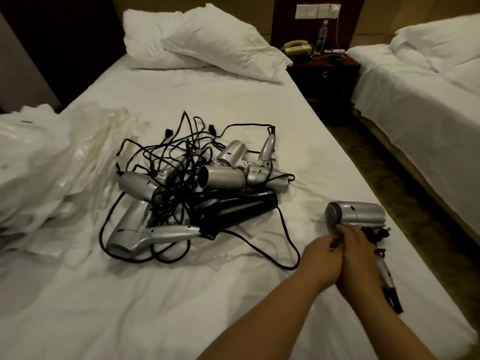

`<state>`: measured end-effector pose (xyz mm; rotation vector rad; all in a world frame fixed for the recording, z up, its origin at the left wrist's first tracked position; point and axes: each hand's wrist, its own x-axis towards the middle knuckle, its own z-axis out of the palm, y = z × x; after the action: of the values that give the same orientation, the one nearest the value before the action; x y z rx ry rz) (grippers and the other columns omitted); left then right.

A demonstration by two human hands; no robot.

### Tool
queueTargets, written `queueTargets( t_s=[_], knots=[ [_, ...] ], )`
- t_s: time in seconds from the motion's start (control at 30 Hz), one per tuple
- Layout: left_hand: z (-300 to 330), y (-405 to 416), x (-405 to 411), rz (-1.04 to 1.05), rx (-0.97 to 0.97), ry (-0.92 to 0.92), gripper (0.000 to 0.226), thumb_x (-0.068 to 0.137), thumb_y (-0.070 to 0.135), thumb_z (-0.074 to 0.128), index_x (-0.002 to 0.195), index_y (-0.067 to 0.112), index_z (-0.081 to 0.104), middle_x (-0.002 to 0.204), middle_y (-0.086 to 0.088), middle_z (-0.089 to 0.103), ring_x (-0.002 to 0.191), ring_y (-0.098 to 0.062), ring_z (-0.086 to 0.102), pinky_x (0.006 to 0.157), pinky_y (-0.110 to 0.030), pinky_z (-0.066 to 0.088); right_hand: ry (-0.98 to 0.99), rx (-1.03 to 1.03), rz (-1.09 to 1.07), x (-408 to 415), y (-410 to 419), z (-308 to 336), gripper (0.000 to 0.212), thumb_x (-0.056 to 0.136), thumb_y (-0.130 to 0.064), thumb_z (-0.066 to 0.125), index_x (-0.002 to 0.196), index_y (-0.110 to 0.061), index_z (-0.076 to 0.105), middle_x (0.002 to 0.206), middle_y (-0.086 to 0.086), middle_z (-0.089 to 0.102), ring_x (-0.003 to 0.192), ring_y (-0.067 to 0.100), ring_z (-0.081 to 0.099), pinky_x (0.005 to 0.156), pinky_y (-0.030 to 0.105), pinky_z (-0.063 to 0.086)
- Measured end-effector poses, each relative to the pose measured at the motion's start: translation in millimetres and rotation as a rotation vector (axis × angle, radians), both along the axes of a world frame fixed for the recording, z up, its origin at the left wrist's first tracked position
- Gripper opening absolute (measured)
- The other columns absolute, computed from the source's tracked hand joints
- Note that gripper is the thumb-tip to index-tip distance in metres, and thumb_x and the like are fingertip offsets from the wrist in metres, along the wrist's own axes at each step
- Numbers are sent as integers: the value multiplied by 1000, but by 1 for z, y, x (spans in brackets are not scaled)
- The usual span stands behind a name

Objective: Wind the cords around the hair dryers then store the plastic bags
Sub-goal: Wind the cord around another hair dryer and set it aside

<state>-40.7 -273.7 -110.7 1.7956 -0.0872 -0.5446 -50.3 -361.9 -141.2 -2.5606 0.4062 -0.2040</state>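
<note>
The hair dryers [355, 213] look like satin silver plastic, one [233, 207] glossy black. Wrinkled white cloth covers the bed [181, 294]. The plastic bags [78, 162] are thin, shiny and translucent.

White bed [181, 100] with rumpled sheet fills most of the view. Two white pillows [197, 40] overlapped at its head end, against a dark headboard [65, 48]. Right of the bed's head, a dark nightstand [324, 74] with a round drawer pull. On the nightstand: yellowish corded telephone [297, 48], clear bottle [322, 32] behind it, small dark items too blurred to tell. Wall switch panel [318, 10] above the nightstand, white cable hanging from it. Second white bed [420, 81] right of the nightstand, patterned carpet [363, 157] between the beds.
</note>
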Motion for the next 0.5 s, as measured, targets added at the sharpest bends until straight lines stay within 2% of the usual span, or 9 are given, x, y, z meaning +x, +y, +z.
queueTargets(
  t_s=[0.1, 0.2, 0.27, 0.33, 0.4, 0.5],
  knots=[
    [2, 44, -2, 86, 79, -127, 31, 97, 15, 41, 118, 13, 63, 118, -8, 64, 108, -21, 59, 94, -28, 45, -13, 31, 123, 0, 46, 14, 49, 82, 8, 56, 129, 0, 51, 138, 21, 44, 125, 36, 43, 106, 36, 31],
    [1, 101, -3, 183, 171, -258, 28, 96, 12, 45, 116, 12, 64, 114, -5, 63, 106, -16, 58, 90, -21, 41, 47, 48, 237, 1, 92, 23, 43, 86, -3, 57, 128, -7, 51, 140, 12, 41, 126, 30, 40, 103, 32, 29],
    [0, 144, -3, 317, 170, -265, 25, 94, 9, 49, 113, 11, 64, 110, -1, 61, 106, -15, 57, 90, -18, 41, 38, 52, 321, 4, 125, 26, 39, 88, -9, 57, 126, -11, 51, 136, 8, 44, 124, 26, 42, 100, 28, 30],
    [-4, 183, -2, 519, 184, -227, 20, 92, 7, 51, 105, 11, 66, 100, 1, 60, 99, -17, 59, 88, -21, 43, -18, 65, 412, 8, 157, 28, 35, 87, -7, 56, 122, -9, 54, 127, 9, 51, 119, 26, 46, 96, 26, 32],
    [-8, 221, -3, 685, 146, -128, 17, 91, 7, 50, 92, 16, 65, 94, -1, 64, 91, -20, 61, 86, -30, 48, -41, 31, 506, 15, 194, 30, 35, 88, -9, 52, 123, -11, 54, 126, 6, 51, 116, 23, 47, 97, 26, 33],
    [-15, 260, -4, 702, 90, 110, 20, 96, 11, 44, 83, 15, 58, 88, -5, 62, 80, -20, 57, 70, -29, 45, 17, -179, 683, 28, 244, 24, 42, 91, -17, 45, 133, -17, 44, 134, 1, 44, 123, 21, 41, 102, 30, 31]
  ],
)
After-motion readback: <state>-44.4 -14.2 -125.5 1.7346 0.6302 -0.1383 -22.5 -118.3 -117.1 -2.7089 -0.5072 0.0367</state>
